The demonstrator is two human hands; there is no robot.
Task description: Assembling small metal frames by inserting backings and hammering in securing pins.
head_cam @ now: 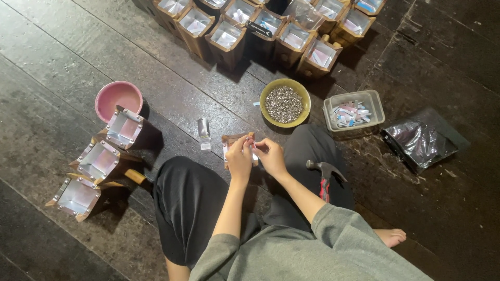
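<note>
While both hands meet over the floor in front of the knees, the lines below tell what lies where.

Small box: a little wooden box (229, 147) with a shiny lining, tilted, low on the dark plank floor (62, 57) between the person's knees.
Left hand: left hand (239, 158) rests on the box, fingers curled round its upper edge, grip closed on it.
Right hand: right hand (272, 156) touches the left, fingertips pinched together at the box's top; what they pinch is too small to tell.
Hammer: a claw hammer (325, 177) lies on the right leg, head upward, near the right wrist.
Clear packet: a small upright packet (203, 132) just left of the box.
Green bowl: a yellow-green bowl (285, 103) of tiny metal pieces, just beyond the hands.
Plastic tub: a clear tub (353, 112) of pale paper slips, right of the bowl.
Dark bag: a crumpled shiny bag (421, 138), further right.
Pink bowl: a pink bowl (118, 99), to the left.
Finished boxes: three lined boxes (99, 161) below the pink bowl; a cluster more (271, 26) along the far edge.
</note>
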